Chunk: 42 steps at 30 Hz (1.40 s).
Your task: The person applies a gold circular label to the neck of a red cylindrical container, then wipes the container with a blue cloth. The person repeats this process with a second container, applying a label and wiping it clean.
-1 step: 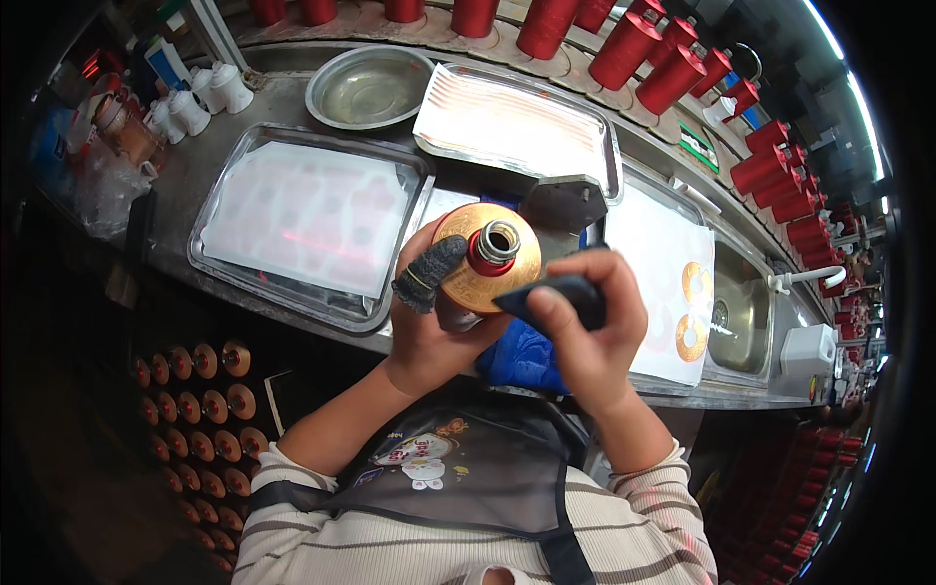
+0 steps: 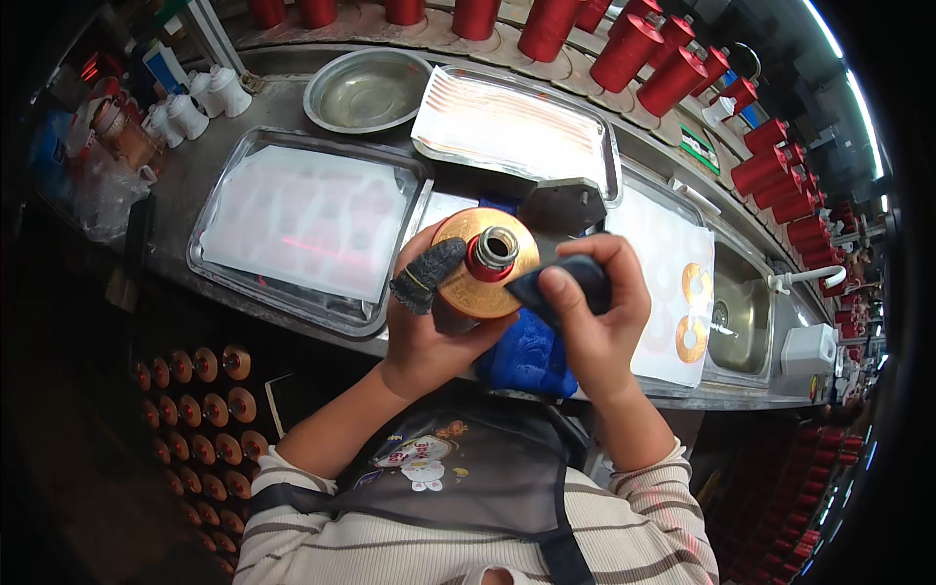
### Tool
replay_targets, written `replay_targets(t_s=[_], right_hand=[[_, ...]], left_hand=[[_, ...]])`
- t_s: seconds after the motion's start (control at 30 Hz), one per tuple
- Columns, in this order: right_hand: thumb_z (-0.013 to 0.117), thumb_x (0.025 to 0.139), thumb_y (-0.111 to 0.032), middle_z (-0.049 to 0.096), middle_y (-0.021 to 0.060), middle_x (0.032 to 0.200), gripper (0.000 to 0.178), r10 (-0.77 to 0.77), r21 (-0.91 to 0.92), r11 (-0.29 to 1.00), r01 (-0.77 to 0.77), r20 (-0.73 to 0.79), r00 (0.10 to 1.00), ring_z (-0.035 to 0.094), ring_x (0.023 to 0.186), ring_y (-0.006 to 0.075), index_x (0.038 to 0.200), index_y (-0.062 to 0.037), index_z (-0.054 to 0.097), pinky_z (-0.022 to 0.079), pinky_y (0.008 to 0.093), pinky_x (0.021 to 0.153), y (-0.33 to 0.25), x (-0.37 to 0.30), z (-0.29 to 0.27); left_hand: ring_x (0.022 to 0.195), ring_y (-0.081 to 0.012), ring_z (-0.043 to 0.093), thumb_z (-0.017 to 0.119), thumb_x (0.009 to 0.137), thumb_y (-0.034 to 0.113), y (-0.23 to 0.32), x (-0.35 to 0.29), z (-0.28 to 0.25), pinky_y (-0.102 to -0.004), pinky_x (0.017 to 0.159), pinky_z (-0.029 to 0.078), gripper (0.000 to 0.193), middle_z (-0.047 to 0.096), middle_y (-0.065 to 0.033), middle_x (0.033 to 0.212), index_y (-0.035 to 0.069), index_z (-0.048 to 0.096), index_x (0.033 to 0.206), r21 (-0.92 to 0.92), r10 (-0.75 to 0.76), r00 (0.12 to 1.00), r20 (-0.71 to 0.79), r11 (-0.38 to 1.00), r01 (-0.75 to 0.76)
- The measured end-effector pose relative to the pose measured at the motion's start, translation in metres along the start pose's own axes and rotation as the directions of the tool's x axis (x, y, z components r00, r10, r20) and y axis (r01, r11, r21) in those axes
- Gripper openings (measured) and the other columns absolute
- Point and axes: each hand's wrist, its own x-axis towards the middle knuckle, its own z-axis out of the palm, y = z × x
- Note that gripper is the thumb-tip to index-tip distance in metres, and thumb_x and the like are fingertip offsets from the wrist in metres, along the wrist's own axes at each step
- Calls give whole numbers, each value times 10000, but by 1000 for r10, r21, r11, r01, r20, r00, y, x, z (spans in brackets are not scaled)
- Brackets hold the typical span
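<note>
My left hand (image 2: 421, 343) is wrapped round a bottle (image 2: 475, 292) with a gold, ring-shaped label on its shoulder. The bottle tilts so that its open metal screw neck (image 2: 497, 248) faces up, with a red collar at the base. A dark grey finger cot (image 2: 430, 276) covers the thumb, which presses on the label's left side. In my right hand (image 2: 606, 331) is a dark, flat scraper (image 2: 558, 290), pinched between thumb and fingers. Its pointed corner meets the right part of the gold label. Most of the bottle's body is hidden below the shoulder and my hand.
A tray with a white sheet (image 2: 302, 219) lies left; a metal bowl (image 2: 369, 93) and striped-sheet tray (image 2: 517, 122) stand behind. Gold ring labels (image 2: 691, 339) lie on a sheet at right, beside a sink (image 2: 746, 331). Red bottles (image 2: 624, 54) line the far conveyor. Blue cloth (image 2: 531, 356) lies near.
The scraper's tip has shifted slightly right and away from me along the gold label. My left hand and the bottle are nearly still.
</note>
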Motion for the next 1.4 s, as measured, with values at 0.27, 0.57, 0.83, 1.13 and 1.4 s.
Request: replay_targets(t_s=[0.27,0.57,0.83,1.13,1.4], right_hand=[[765,857,-102,638,19,896,214,103,164,980,-114,73,992,597,831,76,992,-11,626,489,210,758,19,51,-3],[773,852,-209,581,-5,860,266,40,33,998,-50,243,969,547,808,73,968,-28,617,454,216,754,18,68,2],[749,846,-115,616,29,866,197,-4,-11,1000,6,203,979,580,839,99,953,-7,624,484,248,770,15,80,-6],[810,802,-209,630,7,868,296,-50,25,999,43,470,882,574,849,92,964,-19,650,453,236,802,14,112,2],[752,768,21,639,51,808,186,-260,44,965,257,242,935,611,766,131,919,-10,647,485,258,693,9,67,-13]], left_hand=[[1246,-370,547,924,644,174,17,23,-29,-444,1025,478,880,498,-202,1382,84,450,1379,-132,80,958,274,990,-45],[1332,-269,474,861,755,95,18,14,-22,-362,1114,393,1006,379,-171,1489,-43,222,1520,-310,-6,945,328,944,114],[1404,-382,357,869,755,289,28,4,-5,-444,1118,384,938,180,-258,1554,112,315,1491,-104,194,979,68,977,-186],[1186,-265,583,924,668,229,35,18,-4,-385,1022,459,976,563,-159,1280,-5,340,1413,-75,-93,978,188,991,108],[1185,-327,598,935,647,267,28,12,-8,-412,990,494,918,554,-158,1315,77,433,1392,6,88,989,116,996,-89]])
